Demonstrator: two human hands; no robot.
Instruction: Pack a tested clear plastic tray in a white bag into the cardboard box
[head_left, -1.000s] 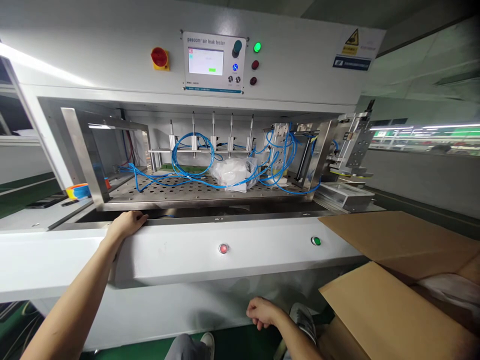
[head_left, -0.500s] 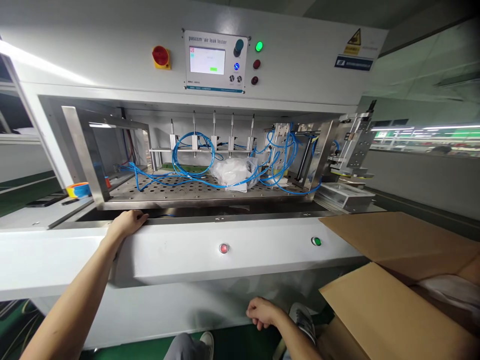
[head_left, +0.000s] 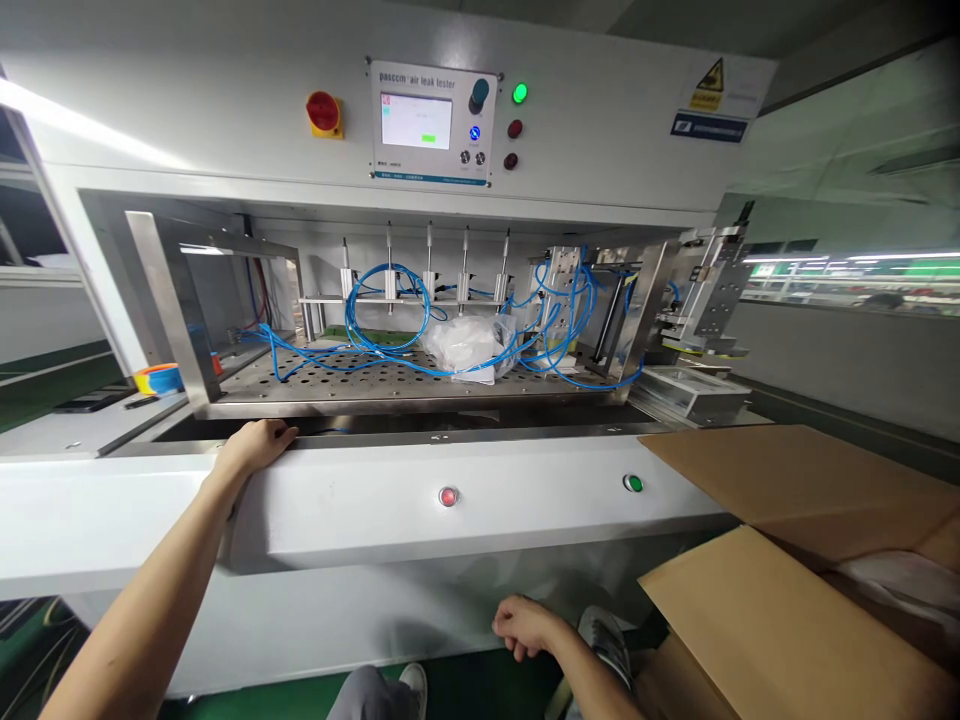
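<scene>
My left hand (head_left: 259, 443) lies on the front edge (head_left: 390, 440) of a white air leak tester, left of centre. Its fingers curl over the metal lip, and the fingertips are mostly hidden from me. Low in front of the machine hangs my right hand (head_left: 523, 624), touching nothing, with its fingers loosely curled and no object showing in them. A red button (head_left: 448, 497) and a green button (head_left: 634, 484) sit on the front panel between and above the hands. Behind the edge is a perforated metal platform (head_left: 322, 392).
Blue air tubes (head_left: 390, 357) and a clear plastic bag (head_left: 469, 345) lie on the platform. Above is a control screen (head_left: 416, 122). An open cardboard box (head_left: 795, 600) stands at the right. Tape rolls (head_left: 159, 379) and a phone (head_left: 94, 397) lie at the left.
</scene>
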